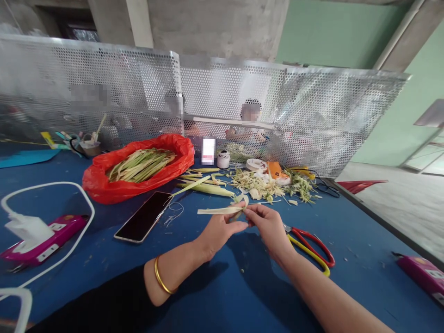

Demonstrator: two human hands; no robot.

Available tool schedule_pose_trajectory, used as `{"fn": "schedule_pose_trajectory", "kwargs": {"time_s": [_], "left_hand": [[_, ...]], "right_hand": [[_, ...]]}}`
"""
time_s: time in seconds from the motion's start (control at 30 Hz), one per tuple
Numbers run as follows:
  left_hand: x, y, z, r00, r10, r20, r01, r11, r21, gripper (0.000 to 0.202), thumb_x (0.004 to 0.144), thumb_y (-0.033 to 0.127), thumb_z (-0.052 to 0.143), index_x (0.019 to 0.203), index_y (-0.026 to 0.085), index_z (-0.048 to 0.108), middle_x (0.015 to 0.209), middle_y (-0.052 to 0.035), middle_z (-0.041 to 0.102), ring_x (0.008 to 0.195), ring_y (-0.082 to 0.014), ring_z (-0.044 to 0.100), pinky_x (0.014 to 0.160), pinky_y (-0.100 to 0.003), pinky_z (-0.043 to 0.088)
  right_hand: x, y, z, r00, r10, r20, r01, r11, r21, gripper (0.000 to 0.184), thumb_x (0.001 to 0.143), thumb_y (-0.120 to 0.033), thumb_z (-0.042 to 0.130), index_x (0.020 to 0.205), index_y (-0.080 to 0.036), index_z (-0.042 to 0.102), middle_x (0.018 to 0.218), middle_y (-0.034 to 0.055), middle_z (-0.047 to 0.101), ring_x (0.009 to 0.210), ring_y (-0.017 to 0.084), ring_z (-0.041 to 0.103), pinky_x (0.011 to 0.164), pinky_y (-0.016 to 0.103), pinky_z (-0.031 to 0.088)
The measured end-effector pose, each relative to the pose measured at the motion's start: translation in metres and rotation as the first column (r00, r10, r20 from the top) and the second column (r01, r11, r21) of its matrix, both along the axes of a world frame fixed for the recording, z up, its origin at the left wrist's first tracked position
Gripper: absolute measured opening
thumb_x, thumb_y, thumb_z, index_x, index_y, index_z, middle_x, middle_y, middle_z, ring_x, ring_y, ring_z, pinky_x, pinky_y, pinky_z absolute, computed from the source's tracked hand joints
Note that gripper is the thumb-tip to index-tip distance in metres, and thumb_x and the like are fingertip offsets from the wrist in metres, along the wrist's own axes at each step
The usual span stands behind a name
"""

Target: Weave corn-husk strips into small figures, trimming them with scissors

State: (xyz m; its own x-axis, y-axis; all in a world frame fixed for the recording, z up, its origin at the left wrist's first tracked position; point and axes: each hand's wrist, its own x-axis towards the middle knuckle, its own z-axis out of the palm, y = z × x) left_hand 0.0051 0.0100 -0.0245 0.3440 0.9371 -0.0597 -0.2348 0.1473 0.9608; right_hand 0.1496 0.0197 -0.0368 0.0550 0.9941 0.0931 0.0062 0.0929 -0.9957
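Note:
My left hand [218, 231] and my right hand [268, 224] meet above the blue table [243, 286], both pinched on a pale green leaf strip [218, 210] that sticks out to the left. My left wrist wears a gold bangle [160, 277]. Red-and-yellow scissors [312, 247] lie on the table just right of my right hand. A red plastic bag [104, 182] full of cut green strips sits to the far left of my hands. A heap of leaf scraps [267, 185] lies beyond my hands.
A black phone [145, 216] lies left of my hands. A pink power strip [48, 238] with a white charger and cable is at the left edge, another pink box [425, 275] at the right. A perforated metal screen [225, 101] fences the table's far side, with people behind it.

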Motion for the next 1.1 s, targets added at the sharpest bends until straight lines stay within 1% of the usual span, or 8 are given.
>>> {"fn": "schedule_pose_trajectory", "kwargs": {"time_s": [0.13, 0.27, 0.37, 0.53, 0.7, 0.9, 1.0, 1.1], "left_hand": [[-0.003, -0.001, 0.000, 0.986, 0.051, -0.159, -0.020, 0.981, 0.192, 0.049, 0.069, 0.014, 0.066, 0.116, 0.027, 0.067, 0.135, 0.0020, 0.057, 0.128, -0.0248, 0.047, 0.107, -0.034, 0.036], [-0.006, -0.001, 0.001, 0.959, 0.085, -0.270, 0.042, 0.900, 0.434, 0.056, 0.069, 0.013, 0.067, 0.123, 0.027, 0.063, 0.135, -0.0005, 0.057, 0.131, -0.0247, 0.045, 0.114, -0.035, 0.027], [-0.008, -0.001, 0.003, 0.949, 0.095, -0.301, 0.066, 0.872, 0.484, 0.056, 0.070, 0.015, 0.068, 0.125, 0.027, 0.062, 0.133, -0.0017, 0.059, 0.129, -0.0249, 0.048, 0.112, -0.034, 0.030], [-0.010, 0.000, 0.007, 0.954, 0.047, -0.297, 0.079, 0.913, 0.399, 0.061, 0.067, 0.019, 0.074, 0.126, 0.027, 0.062, 0.134, -0.0016, 0.058, 0.130, -0.0263, 0.046, 0.112, -0.035, 0.030], [-0.008, 0.001, 0.009, 0.997, -0.007, -0.071, 0.016, 0.992, 0.125, 0.057, 0.063, 0.024, 0.080, 0.118, 0.021, 0.067, 0.125, -0.0081, 0.065, 0.124, -0.0297, 0.052, 0.106, -0.038, 0.037], [-0.009, 0.005, 0.000, 0.988, -0.074, 0.133, 0.082, 0.995, -0.055, 0.060, 0.065, 0.043, 0.079, 0.118, 0.017, 0.066, 0.125, -0.0106, 0.065, 0.121, -0.0291, 0.054, 0.101, -0.035, 0.040], [-0.012, 0.010, -0.004, 0.974, -0.083, 0.212, 0.102, 0.991, -0.081, 0.060, 0.077, 0.059, 0.063, 0.121, 0.019, 0.064, 0.129, -0.0098, 0.062, 0.126, -0.0278, 0.050, 0.101, -0.036, 0.039], [-0.015, 0.013, -0.003, 0.966, -0.061, 0.249, 0.072, 0.997, -0.034, 0.059, 0.081, 0.062, 0.056, 0.121, 0.019, 0.064, 0.130, -0.0096, 0.061, 0.128, -0.0265, 0.047, 0.103, -0.035, 0.038]], "right_hand": [[0.003, -0.001, 0.005, 0.987, 0.097, -0.130, -0.109, 0.990, -0.092, 0.034, 0.067, -0.049, 0.073, 0.071, -0.016, 0.067, 0.063, 0.0009, 0.059, 0.054, 0.013, 0.050, 0.055, 0.027, 0.040], [0.005, -0.001, 0.008, 0.974, 0.144, -0.177, -0.168, 0.978, -0.126, 0.037, 0.065, -0.051, 0.076, 0.064, -0.016, 0.063, 0.058, -0.0014, 0.052, 0.050, 0.010, 0.043, 0.050, 0.025, 0.035], [0.005, 0.000, 0.005, 0.975, 0.148, -0.165, -0.169, 0.978, -0.125, 0.039, 0.062, -0.051, 0.077, 0.058, -0.017, 0.058, 0.053, -0.0040, 0.048, 0.048, 0.009, 0.039, 0.049, 0.025, 0.031], [0.002, -0.002, 0.006, 0.986, 0.142, -0.086, -0.148, 0.986, -0.073, 0.040, 0.068, -0.048, 0.073, 0.053, -0.019, 0.052, 0.049, -0.0050, 0.045, 0.048, 0.010, 0.038, 0.051, 0.026, 0.031], [0.002, -0.005, 0.010, 0.992, 0.111, 0.065, -0.112, 0.994, 0.011, 0.036, 0.072, -0.043, 0.070, 0.051, -0.019, 0.052, 0.048, -0.0051, 0.045, 0.049, 0.010, 0.037, 0.049, 0.025, 0.027], [0.004, -0.001, 0.006, 0.980, 0.081, 0.181, -0.096, 0.993, 0.073, 0.036, 0.072, -0.040, 0.069, 0.049, -0.019, 0.052, 0.045, -0.0051, 0.044, 0.047, 0.010, 0.037, 0.048, 0.025, 0.027], [0.005, 0.001, 0.006, 0.976, 0.109, 0.190, -0.121, 0.991, 0.053, 0.029, 0.072, -0.042, 0.069, 0.058, -0.018, 0.061, 0.050, -0.0033, 0.051, 0.049, 0.011, 0.042, 0.049, 0.025, 0.031], [0.006, 0.001, 0.008, 0.978, 0.099, 0.183, -0.112, 0.992, 0.058, 0.031, 0.073, -0.046, 0.067, 0.061, -0.018, 0.064, 0.055, -0.0016, 0.054, 0.051, 0.012, 0.046, 0.051, 0.025, 0.035]]}}
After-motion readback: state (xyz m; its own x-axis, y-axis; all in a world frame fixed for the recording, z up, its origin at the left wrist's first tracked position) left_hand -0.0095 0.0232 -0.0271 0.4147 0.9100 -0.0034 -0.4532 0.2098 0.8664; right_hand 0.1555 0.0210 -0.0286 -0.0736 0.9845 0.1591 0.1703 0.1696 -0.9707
